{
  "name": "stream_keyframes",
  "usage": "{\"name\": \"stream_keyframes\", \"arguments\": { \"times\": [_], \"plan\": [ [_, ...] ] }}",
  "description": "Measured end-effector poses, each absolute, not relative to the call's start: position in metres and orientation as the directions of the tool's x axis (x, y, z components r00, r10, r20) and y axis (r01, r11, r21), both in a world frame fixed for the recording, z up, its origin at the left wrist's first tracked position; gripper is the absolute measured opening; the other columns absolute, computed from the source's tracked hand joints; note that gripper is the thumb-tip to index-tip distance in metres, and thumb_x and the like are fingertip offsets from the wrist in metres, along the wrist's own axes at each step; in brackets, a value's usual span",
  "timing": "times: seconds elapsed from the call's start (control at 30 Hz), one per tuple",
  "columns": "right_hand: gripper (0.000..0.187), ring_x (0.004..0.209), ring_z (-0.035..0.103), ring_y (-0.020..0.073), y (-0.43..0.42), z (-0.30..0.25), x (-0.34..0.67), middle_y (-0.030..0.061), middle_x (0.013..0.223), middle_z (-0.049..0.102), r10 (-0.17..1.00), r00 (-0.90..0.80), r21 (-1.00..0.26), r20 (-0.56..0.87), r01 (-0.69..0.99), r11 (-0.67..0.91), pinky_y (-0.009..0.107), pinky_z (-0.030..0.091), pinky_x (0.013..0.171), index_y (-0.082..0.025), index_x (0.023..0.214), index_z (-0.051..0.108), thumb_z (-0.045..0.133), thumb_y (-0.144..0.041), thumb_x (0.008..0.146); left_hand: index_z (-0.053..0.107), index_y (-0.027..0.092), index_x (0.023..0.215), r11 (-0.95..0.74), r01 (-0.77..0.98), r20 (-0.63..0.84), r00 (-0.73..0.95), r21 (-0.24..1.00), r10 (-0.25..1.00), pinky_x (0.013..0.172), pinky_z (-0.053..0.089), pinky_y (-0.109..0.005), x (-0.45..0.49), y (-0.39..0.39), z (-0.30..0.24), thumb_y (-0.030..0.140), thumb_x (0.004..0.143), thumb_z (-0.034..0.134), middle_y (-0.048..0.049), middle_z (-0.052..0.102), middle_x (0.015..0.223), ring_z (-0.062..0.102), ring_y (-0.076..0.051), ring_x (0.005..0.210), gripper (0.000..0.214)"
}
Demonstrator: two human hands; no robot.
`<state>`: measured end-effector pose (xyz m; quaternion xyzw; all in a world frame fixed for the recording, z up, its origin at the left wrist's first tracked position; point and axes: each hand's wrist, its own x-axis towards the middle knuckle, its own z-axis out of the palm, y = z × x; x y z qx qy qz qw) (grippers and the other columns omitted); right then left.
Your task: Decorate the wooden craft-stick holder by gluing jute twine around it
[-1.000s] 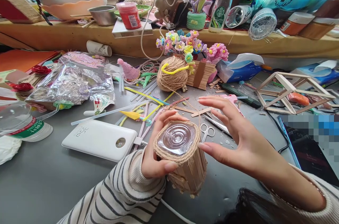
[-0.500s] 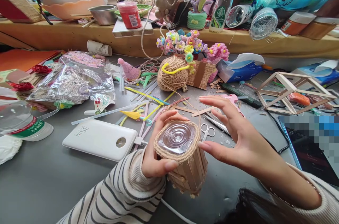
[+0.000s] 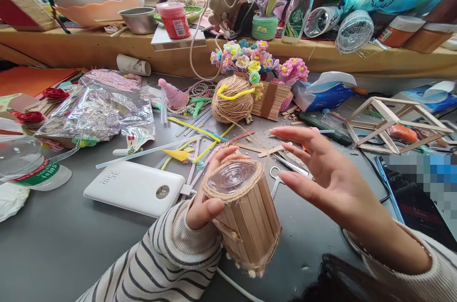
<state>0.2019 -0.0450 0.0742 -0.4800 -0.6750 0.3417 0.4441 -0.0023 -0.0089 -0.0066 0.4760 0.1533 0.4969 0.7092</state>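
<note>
My left hand grips a small container clad in wooden craft sticks, its clear plastic bottom up and ringed with jute twine. The container is tilted, its upper end leaning away from me. A strand of twine runs from it to the twine ball behind. My right hand hovers just right of the container, fingers spread and holding nothing. Small scissors lie on the table between the container and my right hand.
A white power bank lies to the left with its cable. Pipe cleaners and loose sticks litter the grey table. A wooden stick frame stands at right, a crinkled plastic bag at left, a cluttered shelf behind.
The container has tipped so its stick-covered side now faces me rather than its clear end. My right hand has drawn slightly away from it, still with fingers spread.
</note>
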Motion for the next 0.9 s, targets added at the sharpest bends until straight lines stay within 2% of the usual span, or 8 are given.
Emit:
{"name": "stream_keyframes", "arguments": {
  "times": [0.13,0.2,0.27,0.33,0.43,0.57,0.8,0.9],
  "plan": [
    [0.022,0.117,0.057,0.0143,-0.038,0.068,0.202,0.0017,0.118,0.064,0.914,-0.237,-0.844,0.330,0.360,0.398,0.028,0.046,0.102,-0.026,0.115,0.059,0.058,-0.031,0.094,0.061,0.026,0.125,0.229,-0.539,0.067,0.474,0.810,0.878,0.100,0.045,-0.046,-0.003,-0.014,0.008,0.058,0.063,0.074,-0.0070,0.066,0.115,0.061,-0.034,0.113,0.071],
    [0.023,0.116,0.057,0.0134,-0.036,0.067,0.202,0.0032,0.118,0.064,0.878,-0.296,-0.799,0.376,0.376,0.469,0.025,0.045,0.102,-0.024,0.115,0.059,0.058,-0.033,0.094,0.062,0.028,0.122,0.305,-0.536,-0.006,0.487,0.787,0.873,0.104,0.041,-0.049,-0.004,-0.017,0.015,0.057,0.065,0.072,-0.0066,0.067,0.116,0.060,-0.036,0.116,0.066],
    [0.043,0.123,0.053,0.0150,-0.037,0.069,0.201,0.0062,0.126,0.061,0.828,-0.371,-0.744,0.421,0.382,0.549,0.024,0.042,0.107,-0.021,0.123,0.054,0.064,-0.043,0.088,0.064,0.029,0.120,0.348,-0.532,-0.036,0.510,0.772,0.860,0.106,0.039,-0.051,-0.005,-0.017,0.019,0.056,0.065,0.073,-0.0056,0.069,0.116,0.059,-0.037,0.118,0.061],
    [0.073,0.130,0.048,0.0177,-0.039,0.072,0.201,0.0103,0.135,0.055,0.774,-0.448,-0.677,0.448,0.395,0.621,0.025,0.036,0.113,-0.018,0.133,0.045,0.073,-0.054,0.075,0.065,0.029,0.118,0.370,-0.523,-0.049,0.528,0.768,0.848,0.106,0.040,-0.052,-0.006,-0.015,0.019,0.056,0.064,0.074,-0.0056,0.070,0.114,0.059,-0.038,0.119,0.061],
    [0.110,0.137,0.039,0.0216,-0.042,0.076,0.199,0.0164,0.143,0.046,0.721,-0.545,-0.577,0.428,0.449,0.682,0.027,0.028,0.118,-0.013,0.144,0.030,0.081,-0.060,0.059,0.064,0.025,0.120,0.356,-0.521,-0.072,0.488,0.776,0.870,0.105,0.040,-0.054,-0.006,-0.012,0.017,0.058,0.062,0.075,-0.0078,0.070,0.114,0.059,-0.039,0.118,0.068],
    [0.135,0.144,0.028,0.0264,-0.044,0.075,0.199,0.0211,0.150,0.035,0.664,-0.656,-0.463,0.358,0.493,0.736,0.033,0.020,0.122,-0.007,0.152,0.011,0.082,-0.065,0.053,0.064,0.022,0.120,0.282,-0.504,-0.083,0.381,0.816,0.921,0.107,0.039,-0.050,-0.003,-0.010,0.013,0.061,0.061,0.072,-0.0077,0.071,0.115,0.057,-0.039,0.121,0.071],
    [0.123,0.141,0.029,0.0266,-0.045,0.072,0.199,0.0182,0.148,0.037,0.672,-0.650,-0.372,0.356,0.561,0.740,0.039,0.021,0.122,-0.010,0.154,0.002,0.078,-0.053,0.067,0.066,0.021,0.116,0.234,-0.530,-0.062,0.322,0.815,0.945,0.110,0.035,-0.049,0.004,-0.015,0.017,0.060,0.067,0.067,-0.0075,0.074,0.110,0.055,-0.038,0.123,0.063],
    [0.119,0.139,0.032,0.0274,-0.045,0.070,0.199,0.0177,0.146,0.039,0.680,-0.626,-0.346,0.382,0.585,0.733,0.042,0.022,0.121,-0.011,0.154,0.001,0.077,-0.048,0.070,0.064,0.022,0.115,0.239,-0.552,-0.081,0.295,0.799,0.952,0.113,0.033,-0.048,0.006,-0.018,0.022,0.055,0.076,0.064,-0.0067,0.070,0.119,0.054,-0.034,0.127,0.052]
  ]
}}
